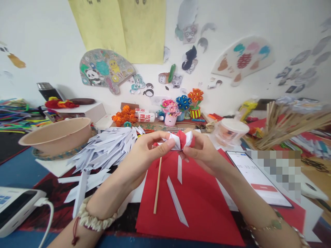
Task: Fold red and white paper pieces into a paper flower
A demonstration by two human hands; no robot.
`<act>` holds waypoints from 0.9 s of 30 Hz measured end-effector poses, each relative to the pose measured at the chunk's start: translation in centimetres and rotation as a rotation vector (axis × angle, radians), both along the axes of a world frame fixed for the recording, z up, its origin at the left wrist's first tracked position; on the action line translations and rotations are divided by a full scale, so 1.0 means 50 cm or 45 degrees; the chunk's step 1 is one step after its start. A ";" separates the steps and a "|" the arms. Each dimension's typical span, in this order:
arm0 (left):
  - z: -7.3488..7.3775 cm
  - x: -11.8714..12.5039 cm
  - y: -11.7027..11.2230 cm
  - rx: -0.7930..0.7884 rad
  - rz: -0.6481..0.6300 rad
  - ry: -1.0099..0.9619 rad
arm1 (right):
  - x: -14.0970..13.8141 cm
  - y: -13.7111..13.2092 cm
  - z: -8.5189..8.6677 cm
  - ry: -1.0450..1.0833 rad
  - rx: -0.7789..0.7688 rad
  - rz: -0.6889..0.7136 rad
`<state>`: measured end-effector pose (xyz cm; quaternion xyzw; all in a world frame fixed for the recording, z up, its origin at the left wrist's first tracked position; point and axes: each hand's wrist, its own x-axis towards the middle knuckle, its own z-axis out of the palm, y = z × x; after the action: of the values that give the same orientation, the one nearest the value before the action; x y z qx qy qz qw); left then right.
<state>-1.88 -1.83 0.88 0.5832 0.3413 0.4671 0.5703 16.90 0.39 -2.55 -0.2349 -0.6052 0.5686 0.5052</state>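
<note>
Head view shows the left hand (pixel 147 148) and right hand (pixel 203 151), each with its grip closed on one side of a folded red-and-white paper piece (pixel 182 139). The piece is over the red paper (pixel 207 213).

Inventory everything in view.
folded paper: one, red and white, in both hands
red paper: count unclear, red, centre
loose strips: two, white, over red paper
stick: one, tan, over red paper
strip pile: many, white, left
bowl: one, beige, left
device: one, white, left
phone: one, screen white, right
stick bundle: many, tan, right
tub: one, white, right
potted flowers: three, mixed, back
fans: two, multicoloured, wall
sheets: two, yellow, wall
cutouts: many, mixed, wall
left hand: one, bare, centre
right hand: one, bare, centre
</note>
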 end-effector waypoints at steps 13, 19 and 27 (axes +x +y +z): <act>0.000 0.000 -0.003 0.094 0.047 0.148 | 0.000 0.004 -0.007 -0.068 0.100 -0.089; 0.000 0.001 -0.003 0.075 0.107 0.118 | 0.004 0.010 -0.010 -0.002 0.106 0.013; -0.007 0.000 0.000 -0.041 0.097 0.027 | 0.010 0.013 -0.008 -0.015 0.160 0.047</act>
<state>-1.86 -1.85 0.55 0.5654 0.3768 0.4767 0.5578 17.41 1.05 -2.94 -0.1949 -0.6470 0.5373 0.5046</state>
